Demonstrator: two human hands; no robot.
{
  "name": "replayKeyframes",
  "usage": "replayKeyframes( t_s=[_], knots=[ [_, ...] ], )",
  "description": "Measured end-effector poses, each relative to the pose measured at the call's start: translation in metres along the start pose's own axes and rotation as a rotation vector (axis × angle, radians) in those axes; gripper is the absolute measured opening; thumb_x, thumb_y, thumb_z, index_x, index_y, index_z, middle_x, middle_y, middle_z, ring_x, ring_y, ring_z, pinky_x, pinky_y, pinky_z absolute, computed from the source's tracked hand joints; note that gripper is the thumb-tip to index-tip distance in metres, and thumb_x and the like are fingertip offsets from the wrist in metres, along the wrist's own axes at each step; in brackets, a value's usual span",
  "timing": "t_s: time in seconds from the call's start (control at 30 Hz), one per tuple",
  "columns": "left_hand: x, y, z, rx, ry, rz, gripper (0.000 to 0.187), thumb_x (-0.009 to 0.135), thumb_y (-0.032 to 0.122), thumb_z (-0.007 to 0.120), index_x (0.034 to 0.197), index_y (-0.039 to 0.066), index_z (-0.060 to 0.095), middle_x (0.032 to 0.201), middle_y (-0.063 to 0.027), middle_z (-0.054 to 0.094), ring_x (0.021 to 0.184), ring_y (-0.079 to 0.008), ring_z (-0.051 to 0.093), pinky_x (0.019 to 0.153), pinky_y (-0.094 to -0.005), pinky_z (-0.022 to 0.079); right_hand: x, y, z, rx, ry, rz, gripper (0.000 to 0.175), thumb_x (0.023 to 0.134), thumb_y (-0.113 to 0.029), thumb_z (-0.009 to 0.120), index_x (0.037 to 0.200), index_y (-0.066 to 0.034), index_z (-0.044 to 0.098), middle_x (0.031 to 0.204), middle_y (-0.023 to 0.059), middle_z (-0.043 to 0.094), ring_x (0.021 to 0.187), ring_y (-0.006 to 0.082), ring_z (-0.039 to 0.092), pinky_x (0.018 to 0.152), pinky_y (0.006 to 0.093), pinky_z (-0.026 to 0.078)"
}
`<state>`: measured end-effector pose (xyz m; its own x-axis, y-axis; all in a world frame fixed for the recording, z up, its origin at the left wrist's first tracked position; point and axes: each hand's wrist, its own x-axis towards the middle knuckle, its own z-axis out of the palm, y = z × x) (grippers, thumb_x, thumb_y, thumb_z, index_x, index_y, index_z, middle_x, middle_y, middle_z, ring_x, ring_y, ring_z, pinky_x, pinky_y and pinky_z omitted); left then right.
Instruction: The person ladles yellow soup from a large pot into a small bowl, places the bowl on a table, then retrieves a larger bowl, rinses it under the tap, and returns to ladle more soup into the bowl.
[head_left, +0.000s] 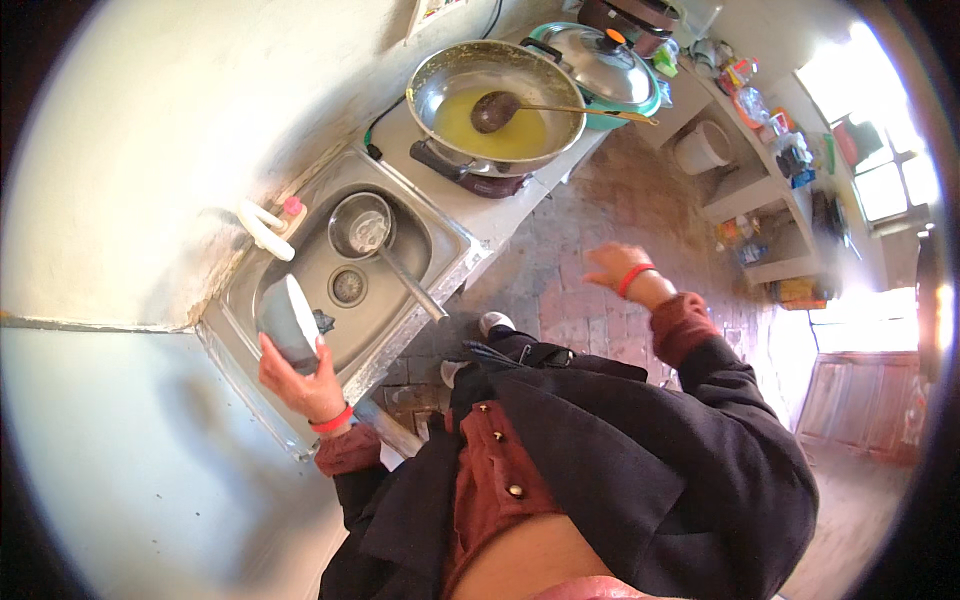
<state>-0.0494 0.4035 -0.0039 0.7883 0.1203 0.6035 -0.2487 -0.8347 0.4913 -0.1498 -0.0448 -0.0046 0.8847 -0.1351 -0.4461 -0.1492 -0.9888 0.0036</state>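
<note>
My left hand (300, 382) grips a bowl (286, 322) by its lower edge, tilted on its side over the left end of the stainless steel sink (382, 315). A dark scrap (324, 321) lies on the sink floor beside the bowl. Towards the back of the basin rests a metal ladle (361, 223) with a deep round cup, its handle reaching across the front rim. My right hand (619, 268) hangs in the air over the brick floor, away from the counter. Its fingers are slightly blurred and apart, and nothing shows in them.
A white tap (266, 229) with a pink knob juts over the sink. Right of it, a large wok (551, 82) of yellowish liquid stands on a cooker (491, 185), a long-handled ladle (495, 112) inside. A lidded pot (600, 67) stands beyond. Cluttered shelves (776, 195) line the far side.
</note>
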Motion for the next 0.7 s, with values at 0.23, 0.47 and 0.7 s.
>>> replayKeyframes(
  t_s=[0.23, 0.47, 0.7],
  knots=[
    [-0.016, 0.013, -0.023, 0.18, 0.111, -0.128, 0.071, 0.068, 0.018, 0.073, 0.128, 0.005, 0.038, 0.113, -0.0173, 0.047, 0.105, -0.033, 0.042, 0.087, -0.0425, 0.038, 0.05, 0.091, -0.081, -0.192, 0.98, 0.073, 0.05, 0.073, -0.023, 0.064, 0.117, -0.007, 0.048, 0.107, 0.0128, 0.053, 0.101, 0.0262, 0.051, 0.085, 0.0395, 0.042],
    [-0.021, 0.067, -0.009, 0.389, 0.268, -0.213, 0.065, 0.068, 0.019, 0.074, 0.124, 0.006, 0.042, 0.113, -0.017, 0.048, 0.104, -0.0322, 0.044, 0.084, -0.0403, 0.041, 0.162, 0.18, -0.096, -0.411, 0.476, 0.087, 0.044, 0.075, -0.023, 0.06, 0.114, -0.0066, 0.048, 0.097, 0.0092, 0.058, 0.089, 0.027, 0.058, 0.077, 0.0431, 0.044],
    [-0.022, 0.154, 0.016, 0.551, 0.279, -0.198, 0.066, 0.067, 0.019, 0.074, 0.125, 0.01, 0.043, 0.109, -0.0161, 0.046, 0.102, -0.0324, 0.045, 0.083, -0.0401, 0.041, 0.178, 0.202, -0.122, -0.104, 0.424, -0.401, 0.022, 0.085, -0.023, 0.046, 0.1, -0.0067, 0.048, 0.089, 0.0151, 0.06, 0.083, 0.0352, 0.059, 0.07, 0.0488, 0.046]
  ],
)
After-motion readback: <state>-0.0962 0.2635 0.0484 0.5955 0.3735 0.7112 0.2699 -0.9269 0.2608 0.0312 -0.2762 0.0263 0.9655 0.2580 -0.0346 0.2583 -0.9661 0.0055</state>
